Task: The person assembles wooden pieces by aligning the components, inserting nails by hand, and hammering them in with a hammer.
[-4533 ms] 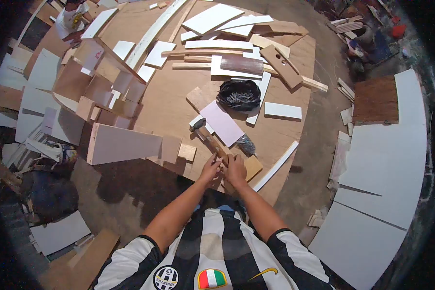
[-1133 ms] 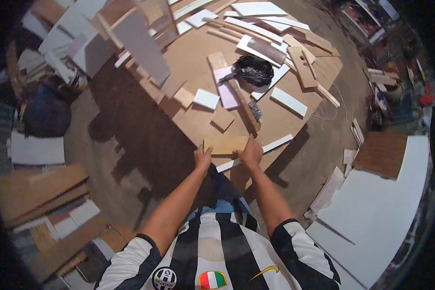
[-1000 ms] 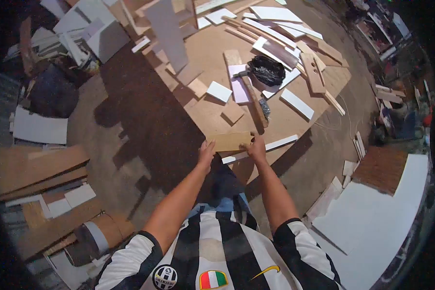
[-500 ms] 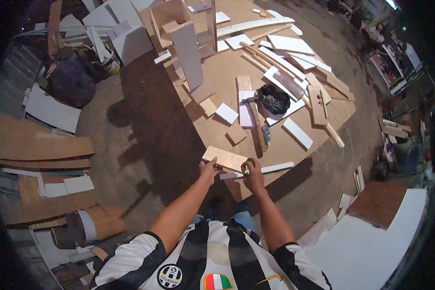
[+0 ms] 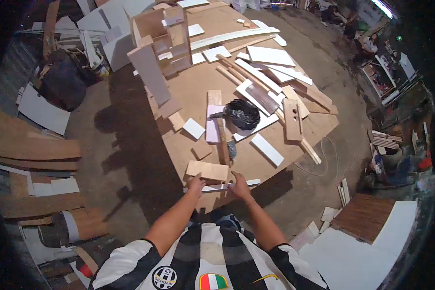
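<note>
A light wooden block (image 5: 207, 170) lies at the near edge of the wooden table (image 5: 179, 150). My left hand (image 5: 195, 184) grips its left end from the near side. Just off the block's right end, my right hand (image 5: 239, 186) is open, fingers apart, beside a long white strip (image 5: 251, 182) that runs under both hands. Beyond the block lies a hammer (image 5: 222, 140), its head on a pale pink board (image 5: 212, 130). A black plastic bag (image 5: 242, 114) sits beside the hammer head, and a small clear bag (image 5: 232, 150) is by the handle. A small square piece (image 5: 201, 150) lies near the block.
White and brown boards (image 5: 270, 55) are piled at the table's far right. A wooden compartment frame (image 5: 152, 72) stands at the left. Large white panels (image 5: 357, 256) lie at the lower right, curved boards (image 5: 38, 150) at the left. A person (image 5: 370, 44) is at the far right.
The wooden piece was raised between both hands and is now lower at the table edge. My right hand has let go of its right end. The view has shifted, showing more of the far table.
</note>
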